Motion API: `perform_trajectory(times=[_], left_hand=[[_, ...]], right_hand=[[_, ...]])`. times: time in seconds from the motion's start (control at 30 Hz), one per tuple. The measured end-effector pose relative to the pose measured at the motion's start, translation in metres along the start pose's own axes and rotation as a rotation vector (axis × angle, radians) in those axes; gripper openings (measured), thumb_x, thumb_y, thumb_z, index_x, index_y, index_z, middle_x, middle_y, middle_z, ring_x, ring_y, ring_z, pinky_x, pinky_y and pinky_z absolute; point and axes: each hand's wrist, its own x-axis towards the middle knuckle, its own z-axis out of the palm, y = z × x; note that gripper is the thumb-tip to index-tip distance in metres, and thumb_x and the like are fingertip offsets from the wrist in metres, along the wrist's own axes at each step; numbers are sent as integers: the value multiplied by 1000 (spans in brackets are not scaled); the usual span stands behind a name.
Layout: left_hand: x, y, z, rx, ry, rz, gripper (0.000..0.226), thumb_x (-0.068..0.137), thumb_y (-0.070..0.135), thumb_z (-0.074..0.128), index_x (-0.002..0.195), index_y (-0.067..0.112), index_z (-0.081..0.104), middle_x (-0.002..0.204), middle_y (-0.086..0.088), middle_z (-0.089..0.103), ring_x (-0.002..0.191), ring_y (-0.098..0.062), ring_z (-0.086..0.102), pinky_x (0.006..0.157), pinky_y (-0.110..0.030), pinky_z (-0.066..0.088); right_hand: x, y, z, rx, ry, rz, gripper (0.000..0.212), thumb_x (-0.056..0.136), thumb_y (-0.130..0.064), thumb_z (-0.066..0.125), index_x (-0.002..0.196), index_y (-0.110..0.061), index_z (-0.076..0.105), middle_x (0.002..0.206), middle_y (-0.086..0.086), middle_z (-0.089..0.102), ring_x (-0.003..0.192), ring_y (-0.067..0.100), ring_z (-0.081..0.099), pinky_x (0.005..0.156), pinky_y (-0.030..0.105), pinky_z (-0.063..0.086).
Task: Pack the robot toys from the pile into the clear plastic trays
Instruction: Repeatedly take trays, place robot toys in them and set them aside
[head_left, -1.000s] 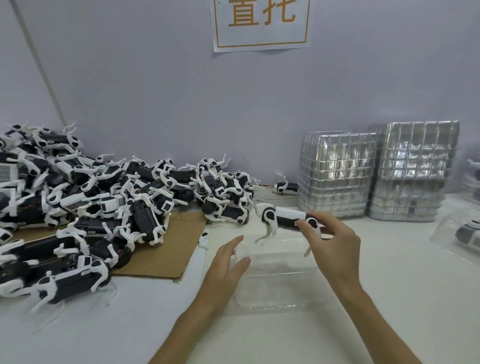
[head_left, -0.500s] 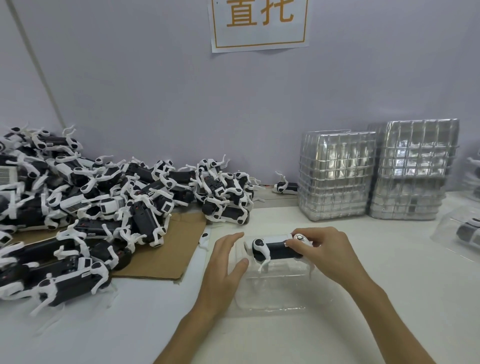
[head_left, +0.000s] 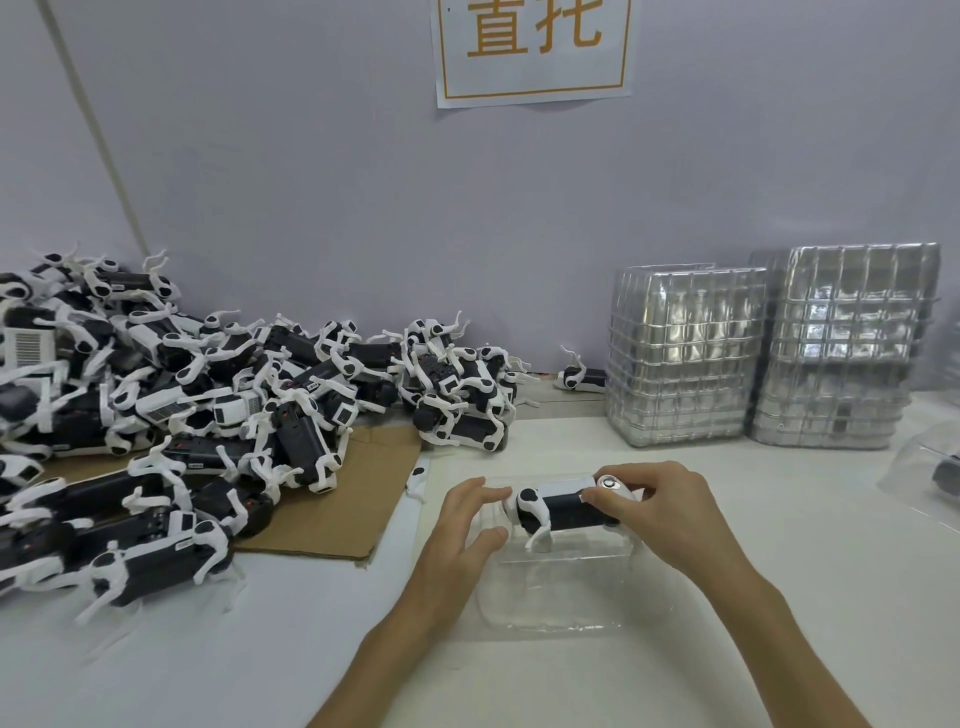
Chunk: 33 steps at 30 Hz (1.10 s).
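Pinched at its right end by the curled fingers of the right hand (head_left: 670, 514): a robot toy (head_left: 566, 512), lying across the far end of the clear tray (head_left: 550, 597) near the middle of the table (head_left: 805, 571). Against the tray's left rim, the left hand (head_left: 457, 535), fingers straight, holding nothing. At the left edge, the pile (head_left: 208, 395) on cardboard (head_left: 353, 499); back right, stacked trays (head_left: 685, 358).

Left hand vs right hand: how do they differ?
The left hand rests relaxed fingers on the clear tray's left rim, holding nothing; the right hand pinches the robot toy's right end over the tray. Left hand fingers lie nearly straight; right hand fingers curl. Both are bare.
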Motion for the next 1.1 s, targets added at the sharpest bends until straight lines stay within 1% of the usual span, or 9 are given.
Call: perform_trajectory(times=[0.1,0.2,0.33,0.47,0.63,0.8,0.93,1.03,1.1], left_hand=[[0,1,-1,-3,8,-9,48,78,36,50,126,36,58,146,21,37,138,9,30,117,-34,29],[0,1,-1,1,10,-7,48,77,35,50,124,35,58,145,22,38,138,7,31,115,-32,30],[0,0,-3,-31,4,-17,43,76,36,52,118,37,62,142,27,42,135,10,34,107,-25,33],[1,-2,-3,0,0,-9,38,77,34,50,112,38,65,145,23,43,138,10,29,113,-32,28],[1,0,2,-19,45,-10,43,74,40,50,116,44,59,130,35,49,133,9,37,104,-24,34],[4,-5,-5,148,138,-177,73,78,64,40,145,37,44,148,17,45,140,-9,38,117,-39,25],[6,-7,-8,219,80,-225,66,74,76,25,125,49,58,139,16,58,137,-13,43,103,-33,27],[5,-5,-7,65,143,-223,73,78,70,35,147,47,40,119,38,58,139,-11,41,104,-28,27],[5,-2,-8,-106,121,-162,75,78,71,45,149,53,24,135,30,55,141,-12,40,114,-31,30]], right_hand=[[1,1,6,-40,85,-3,10,76,-39,85,82,-34,79,91,-21,65,90,2,57,78,18,41],[1,2,7,-93,96,-3,16,74,-45,84,87,-36,79,103,-20,64,106,5,51,94,31,41],[2,3,6,-89,45,21,18,74,-48,82,87,-36,79,104,-20,63,109,8,54,94,32,43],[1,2,6,-162,-13,36,13,76,-44,83,84,-34,80,108,-17,57,113,11,52,101,41,41],[1,3,6,-119,-7,-8,7,84,-43,76,90,-39,77,111,-18,57,113,7,52,95,30,40],[6,9,-6,-22,-71,240,50,102,-55,40,134,-23,60,141,-1,54,127,17,50,102,33,36],[6,15,-4,-141,-190,358,73,100,-64,29,130,-5,60,131,5,64,111,24,58,92,38,40],[0,9,-1,93,-217,269,59,91,-73,34,137,-41,54,127,-18,57,112,12,55,94,30,39],[-1,4,-2,251,-242,223,52,82,-79,41,131,-63,43,133,-30,52,116,7,61,96,29,46]])
